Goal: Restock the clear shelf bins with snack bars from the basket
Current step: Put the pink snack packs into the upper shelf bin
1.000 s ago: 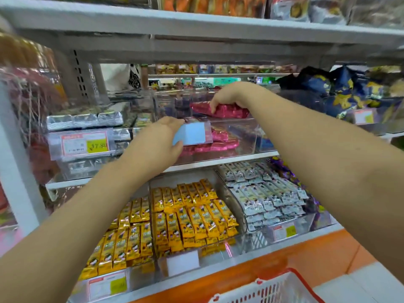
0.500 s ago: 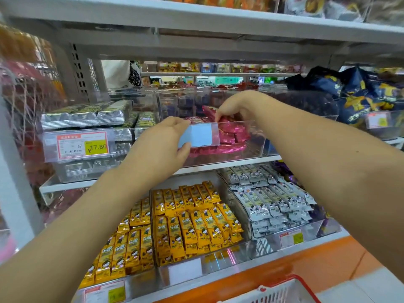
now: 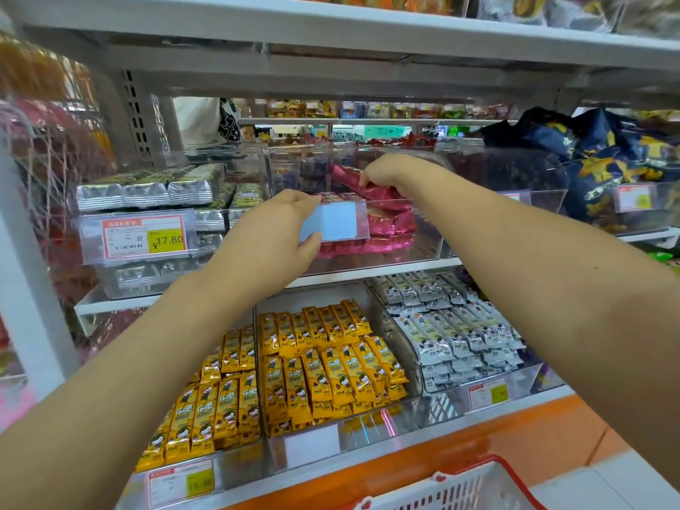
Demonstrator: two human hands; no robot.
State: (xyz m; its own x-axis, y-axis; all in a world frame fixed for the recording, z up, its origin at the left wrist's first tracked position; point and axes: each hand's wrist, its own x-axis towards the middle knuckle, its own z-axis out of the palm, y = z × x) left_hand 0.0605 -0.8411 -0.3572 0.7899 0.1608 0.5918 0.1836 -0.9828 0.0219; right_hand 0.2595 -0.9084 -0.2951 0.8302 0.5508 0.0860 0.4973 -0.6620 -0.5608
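- On the middle shelf, a clear bin (image 3: pixel 423 248) held pink-wrapped snack bars (image 3: pixel 371 242) in flat layers.
- The left hand (image 3: pixel 272 233) gripped the bin's front wall, thumb under and fingers over the blank label holder (image 3: pixel 336 222).
- The right hand (image 3: pixel 386 173) reached into the bin from above, fingers closed on a pink bar (image 3: pixel 368 187) tilted atop the pile.
- Below, yellow bars (image 3: pixel 323 362) and grey-white bars (image 3: pixel 452 333) filled neighbouring bins.
- At the bottom edge, the red-and-white basket (image 3: pixel 460 491) showed only its rim.
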